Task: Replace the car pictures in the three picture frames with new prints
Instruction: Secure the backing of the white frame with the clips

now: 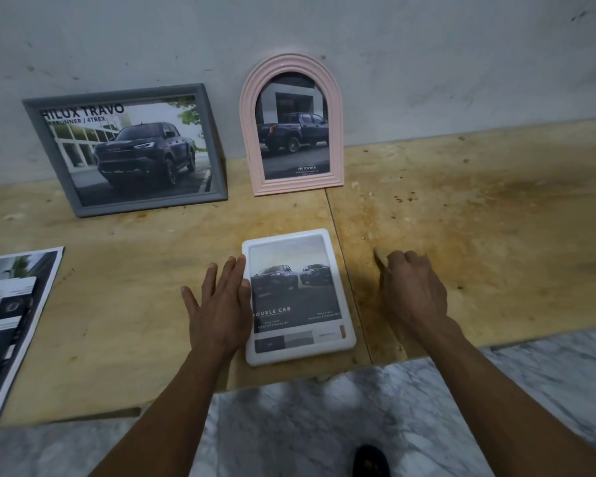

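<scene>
A white rounded frame (298, 296) lies face up on the wooden board, holding a print of two trucks. My left hand (219, 304) rests flat and open against the frame's left edge. My right hand (412, 290) sits loosely curled on the board to the right of the frame, apart from it and holding nothing. A grey rectangular frame (126, 149) with a dark pickup print leans on the wall at the back left. A pink arched frame (291, 125) with another truck picture stands beside it. Loose prints (11, 321) lie at the left edge.
The wooden board (461, 218) is stained on its right half and has a seam running just right of the white frame. A grey wall rises behind it. A marble-patterned floor (324, 425) runs along the near side, with a dark shoe tip at the bottom.
</scene>
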`<state>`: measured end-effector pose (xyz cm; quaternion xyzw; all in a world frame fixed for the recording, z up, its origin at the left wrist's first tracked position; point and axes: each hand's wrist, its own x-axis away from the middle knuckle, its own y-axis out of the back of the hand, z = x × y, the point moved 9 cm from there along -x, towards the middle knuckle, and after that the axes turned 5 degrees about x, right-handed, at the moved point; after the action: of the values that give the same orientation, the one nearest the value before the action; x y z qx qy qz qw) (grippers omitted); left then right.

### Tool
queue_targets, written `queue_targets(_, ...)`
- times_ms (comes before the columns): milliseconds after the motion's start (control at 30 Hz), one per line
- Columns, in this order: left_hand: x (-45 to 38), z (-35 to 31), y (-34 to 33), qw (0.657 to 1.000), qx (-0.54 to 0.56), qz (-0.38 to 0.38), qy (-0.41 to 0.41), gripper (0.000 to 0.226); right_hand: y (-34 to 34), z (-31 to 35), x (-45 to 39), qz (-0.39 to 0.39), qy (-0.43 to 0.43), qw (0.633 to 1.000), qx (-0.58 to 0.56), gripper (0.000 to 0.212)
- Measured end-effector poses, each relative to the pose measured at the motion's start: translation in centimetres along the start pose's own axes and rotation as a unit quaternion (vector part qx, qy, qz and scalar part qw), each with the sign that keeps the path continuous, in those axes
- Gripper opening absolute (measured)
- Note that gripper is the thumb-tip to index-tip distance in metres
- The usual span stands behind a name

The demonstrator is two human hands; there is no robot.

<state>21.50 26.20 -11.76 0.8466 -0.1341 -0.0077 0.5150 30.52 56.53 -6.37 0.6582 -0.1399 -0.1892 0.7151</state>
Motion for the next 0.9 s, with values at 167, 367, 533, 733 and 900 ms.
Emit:
queue_targets(167, -0.2, -0.1, -0.1, 1.0, 0.009, 0.019, -0.002, 0.058, -2.1, 1.2, 3.9, 0.046, 0.053, 0.997, 0.031, 0.041)
queue_targets(367, -0.1, -0.6, 0.7, 0.999, 0.046, 0.007, 0.007, 0.05, -3.8, 2.3, 5.8, 0.108, -0.001, 0.994, 0.026, 0.068)
queue_targets(533, 2.0, -1.4, 2.7, 0.996, -0.004, -0.069, 0.05, 0.038, -0.8, 4.6, 5.7, 0.071, 0.006, 0.997, -0.035, 0.047)
queue_targets(733, 3.2, -1.3, 1.9, 0.984, 0.096, -0.026, 0.146, 0.033, -1.8, 6.4, 5.9, 0.107, -0.058, 0.954, -0.274, 0.014)
queue_targets(900, 3.5, -1.4, 1.3, 0.923, 0.298, -0.023, 0.242, 0.026, -4.6, 5.8, 5.6, 0.132, -0.123, 0.93, -0.319, 0.024)
